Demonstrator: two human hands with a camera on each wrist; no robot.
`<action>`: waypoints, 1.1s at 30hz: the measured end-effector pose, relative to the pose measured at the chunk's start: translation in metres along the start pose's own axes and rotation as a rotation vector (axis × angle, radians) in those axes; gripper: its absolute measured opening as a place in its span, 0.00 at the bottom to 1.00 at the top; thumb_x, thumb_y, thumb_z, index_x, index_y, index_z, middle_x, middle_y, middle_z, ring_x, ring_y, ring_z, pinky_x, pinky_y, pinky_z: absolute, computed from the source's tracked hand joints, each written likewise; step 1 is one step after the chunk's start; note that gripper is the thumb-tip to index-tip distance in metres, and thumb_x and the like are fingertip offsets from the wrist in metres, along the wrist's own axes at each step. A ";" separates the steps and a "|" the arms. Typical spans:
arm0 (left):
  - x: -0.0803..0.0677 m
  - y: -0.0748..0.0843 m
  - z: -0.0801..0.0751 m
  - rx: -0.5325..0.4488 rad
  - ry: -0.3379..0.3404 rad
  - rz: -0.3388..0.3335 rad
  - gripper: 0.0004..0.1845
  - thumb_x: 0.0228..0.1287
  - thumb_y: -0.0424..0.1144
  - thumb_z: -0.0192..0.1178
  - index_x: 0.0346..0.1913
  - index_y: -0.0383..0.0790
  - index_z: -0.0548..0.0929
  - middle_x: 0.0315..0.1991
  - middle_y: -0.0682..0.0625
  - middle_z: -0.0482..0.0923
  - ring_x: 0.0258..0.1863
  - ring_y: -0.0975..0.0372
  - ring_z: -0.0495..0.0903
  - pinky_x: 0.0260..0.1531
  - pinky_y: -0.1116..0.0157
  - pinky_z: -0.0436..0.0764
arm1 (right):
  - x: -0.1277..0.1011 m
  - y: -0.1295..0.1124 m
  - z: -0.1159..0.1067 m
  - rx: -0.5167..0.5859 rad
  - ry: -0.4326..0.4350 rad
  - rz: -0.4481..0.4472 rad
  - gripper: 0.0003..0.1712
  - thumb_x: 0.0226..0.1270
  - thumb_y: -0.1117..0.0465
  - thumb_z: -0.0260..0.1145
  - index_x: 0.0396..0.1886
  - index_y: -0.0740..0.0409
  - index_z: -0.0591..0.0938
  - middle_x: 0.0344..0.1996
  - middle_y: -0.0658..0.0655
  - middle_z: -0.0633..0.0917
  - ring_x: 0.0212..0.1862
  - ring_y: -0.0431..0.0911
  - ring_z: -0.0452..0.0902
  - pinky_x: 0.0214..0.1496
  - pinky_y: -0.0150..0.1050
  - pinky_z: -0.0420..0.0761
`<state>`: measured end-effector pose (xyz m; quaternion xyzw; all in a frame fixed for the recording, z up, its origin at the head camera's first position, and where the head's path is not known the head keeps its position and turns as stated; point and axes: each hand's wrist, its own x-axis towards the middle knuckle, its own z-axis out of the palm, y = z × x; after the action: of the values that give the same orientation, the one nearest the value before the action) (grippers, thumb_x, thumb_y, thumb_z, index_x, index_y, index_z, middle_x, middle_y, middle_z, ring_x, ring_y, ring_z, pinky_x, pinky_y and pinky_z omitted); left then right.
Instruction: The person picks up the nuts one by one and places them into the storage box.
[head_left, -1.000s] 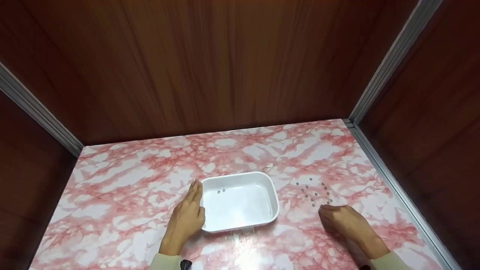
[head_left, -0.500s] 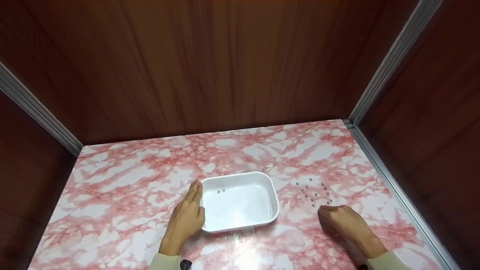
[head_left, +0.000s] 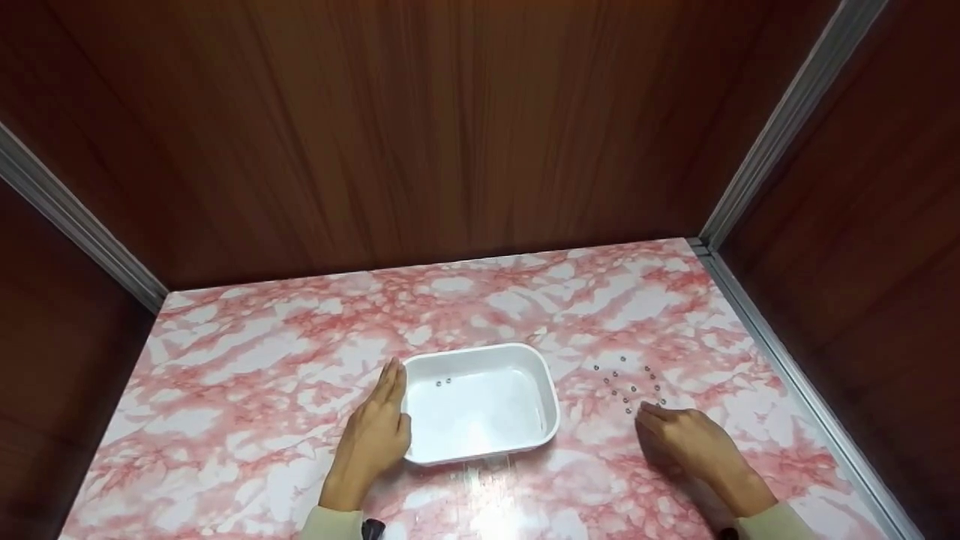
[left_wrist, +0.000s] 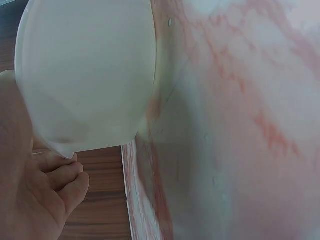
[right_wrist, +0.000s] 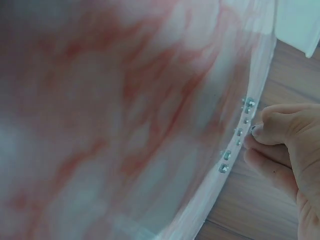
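A white rectangular tray (head_left: 480, 454) stands on the marbled table, with a pair of small metal nuts (head_left: 443, 382) inside near its far left corner. My left hand (head_left: 371, 435) lies along the tray's left end, its fingers fairly straight against the wall and the thumb at the rim. The left wrist view shows these fingers beside the tray wall (left_wrist: 90, 75). Right of the tray, several loose nuts (head_left: 633, 389) are scattered. At their near edge my right hand (head_left: 694, 442) pinches a tiny shiny nut (right_wrist: 254, 129) between thumb and index finger, mostly covered by the fingertips.
The table (head_left: 247, 397) has a red and white marbled surface. Brown wood-grain panels (head_left: 420, 135) enclose its back and sides, with a grey metal strip (head_left: 780, 345) along the right edge. Light glares on the table in front of the tray.
The right fingertips have moved slightly farther from me, onto a nut at the near edge of the group. Left hand and tray have stayed put.
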<state>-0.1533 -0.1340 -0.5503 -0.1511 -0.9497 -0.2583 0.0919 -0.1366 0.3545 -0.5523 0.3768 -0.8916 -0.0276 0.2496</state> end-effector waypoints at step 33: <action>0.000 0.000 0.000 -0.010 -0.007 -0.015 0.36 0.70 0.30 0.56 0.79 0.24 0.61 0.83 0.33 0.56 0.82 0.43 0.61 0.71 0.48 0.77 | 0.075 -0.024 -0.028 0.640 0.180 0.428 0.19 0.51 0.83 0.74 0.41 0.65 0.93 0.37 0.61 0.94 0.42 0.43 0.92 0.44 0.15 0.82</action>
<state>-0.1537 -0.1344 -0.5500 -0.1452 -0.9499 -0.2633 0.0858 -0.1522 0.2901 -0.5021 0.2419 -0.8882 0.3374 0.1968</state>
